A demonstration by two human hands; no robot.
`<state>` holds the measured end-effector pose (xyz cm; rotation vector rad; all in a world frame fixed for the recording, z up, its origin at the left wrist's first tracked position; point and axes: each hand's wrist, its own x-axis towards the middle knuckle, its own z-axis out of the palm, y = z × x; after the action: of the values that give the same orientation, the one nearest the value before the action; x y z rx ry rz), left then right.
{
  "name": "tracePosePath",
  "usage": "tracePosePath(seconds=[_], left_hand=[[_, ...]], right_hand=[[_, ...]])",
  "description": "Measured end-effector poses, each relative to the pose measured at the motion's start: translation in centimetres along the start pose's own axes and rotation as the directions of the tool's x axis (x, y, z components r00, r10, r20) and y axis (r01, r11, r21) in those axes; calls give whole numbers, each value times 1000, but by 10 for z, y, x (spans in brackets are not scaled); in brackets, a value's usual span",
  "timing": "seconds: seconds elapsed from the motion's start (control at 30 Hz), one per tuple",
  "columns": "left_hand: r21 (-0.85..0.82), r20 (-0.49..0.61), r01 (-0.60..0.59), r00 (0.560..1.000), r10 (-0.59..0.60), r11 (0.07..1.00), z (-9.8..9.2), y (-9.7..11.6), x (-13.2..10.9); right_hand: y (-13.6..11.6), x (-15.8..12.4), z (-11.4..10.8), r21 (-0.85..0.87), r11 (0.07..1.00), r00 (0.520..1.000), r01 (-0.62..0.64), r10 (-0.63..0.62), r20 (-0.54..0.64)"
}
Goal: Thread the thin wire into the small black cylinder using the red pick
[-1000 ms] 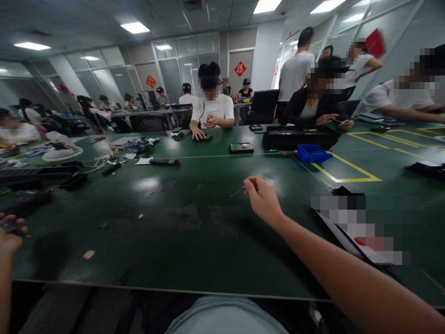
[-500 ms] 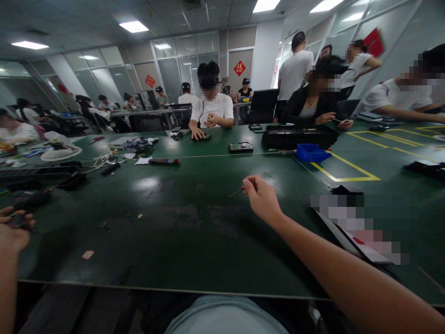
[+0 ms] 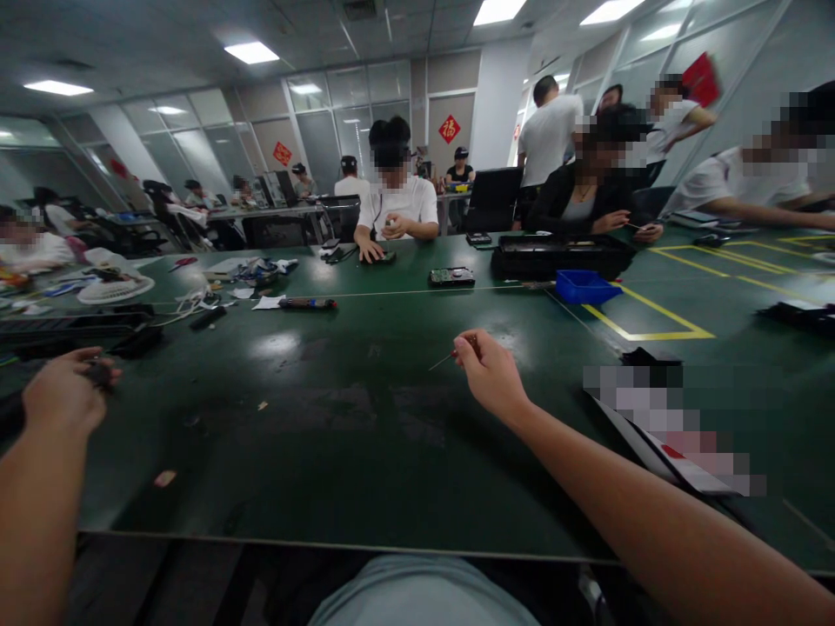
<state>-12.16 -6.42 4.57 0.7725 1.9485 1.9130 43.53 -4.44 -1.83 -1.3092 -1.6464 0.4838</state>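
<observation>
My right hand (image 3: 490, 374) hovers over the middle of the dark green table (image 3: 365, 435), fingers pinched on a thin red-handled screwdriver (image 3: 450, 356) whose metal tip points left. My left hand (image 3: 65, 396) is at the table's left side, curled around a small dark object (image 3: 99, 374) that I cannot make out. It lies close to a black tool (image 3: 136, 339) on the table.
A blue bin (image 3: 588, 286) and a long black tray (image 3: 561, 256) sit at the back right by yellow floor-tape lines (image 3: 652, 335). A circuit board (image 3: 452, 276), a pen-like tool (image 3: 309, 303) and clutter lie further back. Other people sit around the table. A blurred card (image 3: 671, 435) lies right.
My left hand rose from the lower left edge and moved up and right onto the table, holding the dark object. My right hand barely shifted.
</observation>
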Motion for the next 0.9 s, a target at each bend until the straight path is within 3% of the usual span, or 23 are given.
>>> tracePosePath(seconds=[0.07, 0.17, 0.27, 0.33, 0.47, 0.53, 0.67, 0.77, 0.83, 0.9], left_hand=[[-111, -22, 95, 995, -98, 989, 29, 16, -17], [-182, 175, 97, 983, -64, 978, 69, 32, -42], [-269, 399, 87, 916, 29, 959, 104, 41, -70], [-304, 545, 123, 835, 67, 945, 127, 44, -94], [-300, 685, 160, 722, 95, 940, 170, 47, -155], [-256, 773, 167, 627, 98, 952, 187, 45, -187], [-200, 911, 149, 392, 128, 969, 210, 36, -241], [-165, 943, 6, 292, 156, 986, 222, 24, -268], [-109, 949, -196, 271, 160, 975, 227, 13, -280], [-54, 950, -420, 258, 176, 906, 228, 1, -286]], right_hand=[[1, 0, 0, 1, 1000, 1000, 7, -7, 1], [1, -1, 0, 1, 1000, 1000, 12, -12, -1], [0, -1, 0, 2, 1000, 1000, 11, -11, 2], [-1, -1, 0, 4, 1000, 1000, 14, -14, 6], [-1, -2, 0, -2, 1000, 1000, 14, -14, 13], [0, -2, 0, -3, 1000, 1000, 14, -14, 15], [3, -2, 1, 2, 1000, 1000, 14, -14, 18], [3, -2, 1, -10, 1000, 1000, 20, -20, 11], [2, -2, 1, -28, 999, 1000, 24, -24, -2], [1, -2, 1, -56, 998, 1000, 24, -24, -5]])
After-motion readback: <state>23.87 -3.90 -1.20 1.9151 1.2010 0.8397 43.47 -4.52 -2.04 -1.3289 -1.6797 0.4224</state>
